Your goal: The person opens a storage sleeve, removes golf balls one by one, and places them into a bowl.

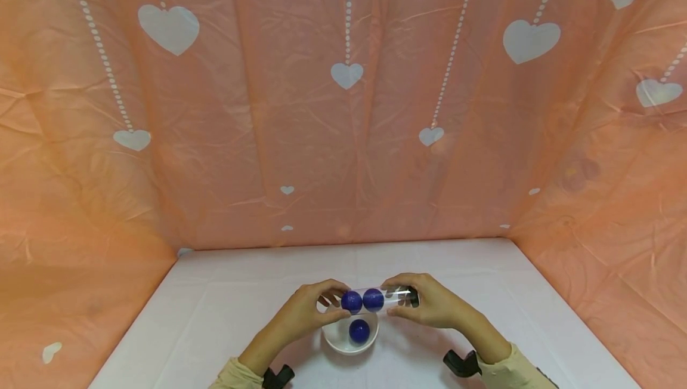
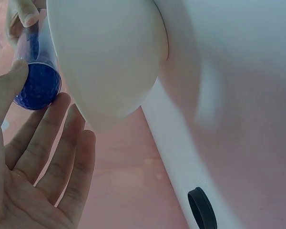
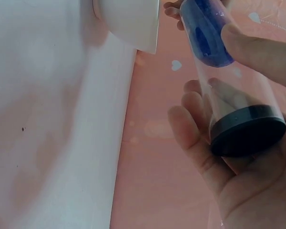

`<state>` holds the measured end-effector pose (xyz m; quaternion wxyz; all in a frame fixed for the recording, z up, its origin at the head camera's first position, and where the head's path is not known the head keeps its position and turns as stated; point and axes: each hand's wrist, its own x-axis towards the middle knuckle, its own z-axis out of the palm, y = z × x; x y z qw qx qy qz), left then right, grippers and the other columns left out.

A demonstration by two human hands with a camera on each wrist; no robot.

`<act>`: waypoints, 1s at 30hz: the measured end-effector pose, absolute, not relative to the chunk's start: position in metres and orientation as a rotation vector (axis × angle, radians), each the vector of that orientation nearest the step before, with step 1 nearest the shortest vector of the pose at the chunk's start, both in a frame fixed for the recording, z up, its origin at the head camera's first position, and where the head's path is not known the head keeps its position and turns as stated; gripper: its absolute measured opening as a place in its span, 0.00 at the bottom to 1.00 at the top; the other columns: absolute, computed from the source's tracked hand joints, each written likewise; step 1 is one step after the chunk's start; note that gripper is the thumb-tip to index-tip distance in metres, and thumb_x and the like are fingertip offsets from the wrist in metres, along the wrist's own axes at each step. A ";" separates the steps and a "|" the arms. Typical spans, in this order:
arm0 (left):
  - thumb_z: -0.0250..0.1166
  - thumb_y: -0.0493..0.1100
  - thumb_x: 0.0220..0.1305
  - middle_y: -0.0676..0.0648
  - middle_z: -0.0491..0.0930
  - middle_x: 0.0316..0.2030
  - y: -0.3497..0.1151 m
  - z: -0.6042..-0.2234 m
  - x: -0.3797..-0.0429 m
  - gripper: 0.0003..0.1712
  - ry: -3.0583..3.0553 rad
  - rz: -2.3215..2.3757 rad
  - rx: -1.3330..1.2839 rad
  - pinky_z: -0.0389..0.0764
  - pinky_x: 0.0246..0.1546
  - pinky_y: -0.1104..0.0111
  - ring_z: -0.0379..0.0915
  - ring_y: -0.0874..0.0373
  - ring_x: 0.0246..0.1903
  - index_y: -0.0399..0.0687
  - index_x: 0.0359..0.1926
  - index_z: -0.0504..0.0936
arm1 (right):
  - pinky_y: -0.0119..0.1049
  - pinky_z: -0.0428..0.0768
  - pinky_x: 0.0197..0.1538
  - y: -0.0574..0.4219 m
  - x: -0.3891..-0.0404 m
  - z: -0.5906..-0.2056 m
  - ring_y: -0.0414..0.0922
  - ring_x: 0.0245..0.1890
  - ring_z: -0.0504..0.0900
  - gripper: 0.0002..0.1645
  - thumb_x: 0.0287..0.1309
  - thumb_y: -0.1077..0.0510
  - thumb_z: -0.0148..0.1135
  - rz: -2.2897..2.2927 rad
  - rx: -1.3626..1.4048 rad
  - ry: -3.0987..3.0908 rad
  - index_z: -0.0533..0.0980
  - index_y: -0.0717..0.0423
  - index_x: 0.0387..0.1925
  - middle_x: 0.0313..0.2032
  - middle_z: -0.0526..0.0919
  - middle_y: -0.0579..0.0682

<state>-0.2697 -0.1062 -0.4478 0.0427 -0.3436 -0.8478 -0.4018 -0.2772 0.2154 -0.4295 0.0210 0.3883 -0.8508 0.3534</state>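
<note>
My right hand (image 1: 429, 300) holds a clear plastic tube (image 1: 390, 295) sideways over a white bowl (image 1: 350, 348), fingers and thumb round its black-capped end. Two dark blue balls are at the tube's left end, one (image 1: 373, 300) inside and a dimpled golf ball (image 2: 39, 87) right at the open mouth. My left hand (image 1: 313, 308) pinches that end golf ball between thumb and fingertips, its other fingers spread. Another blue ball (image 1: 359, 331) lies in the bowl. The black end cap (image 3: 250, 131) shows in the right wrist view, resting over the palm.
A black ring-shaped piece (image 2: 202, 208) lies on the white table (image 1: 225, 293) beyond the bowl in the left wrist view. Orange sheeting with white hearts (image 1: 346, 76) walls the table at the back and both sides.
</note>
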 end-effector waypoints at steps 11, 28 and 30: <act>0.77 0.53 0.68 0.57 0.90 0.45 -0.106 -0.449 -0.270 0.21 -2.592 -1.240 -1.038 0.88 0.48 0.63 0.86 0.60 0.43 0.54 0.57 0.87 | 0.40 0.87 0.57 0.216 -0.278 -0.429 0.49 0.51 0.89 0.26 0.65 0.47 0.78 1.049 1.197 -2.628 0.84 0.54 0.60 0.53 0.90 0.48; 0.77 0.53 0.68 0.56 0.90 0.46 -0.108 -0.450 -0.271 0.22 -2.612 -1.273 -1.040 0.88 0.48 0.63 0.86 0.60 0.43 0.53 0.58 0.87 | 0.42 0.87 0.57 0.217 -0.277 -0.429 0.47 0.51 0.88 0.26 0.65 0.47 0.78 1.031 1.200 -2.627 0.84 0.55 0.59 0.54 0.90 0.50; 0.77 0.52 0.68 0.55 0.90 0.46 -0.108 -0.450 -0.272 0.21 -2.597 -1.287 -1.056 0.88 0.48 0.63 0.86 0.60 0.43 0.52 0.58 0.87 | 0.42 0.87 0.57 0.217 -0.277 -0.430 0.47 0.51 0.88 0.26 0.65 0.48 0.78 1.023 1.205 -2.615 0.85 0.55 0.59 0.54 0.90 0.50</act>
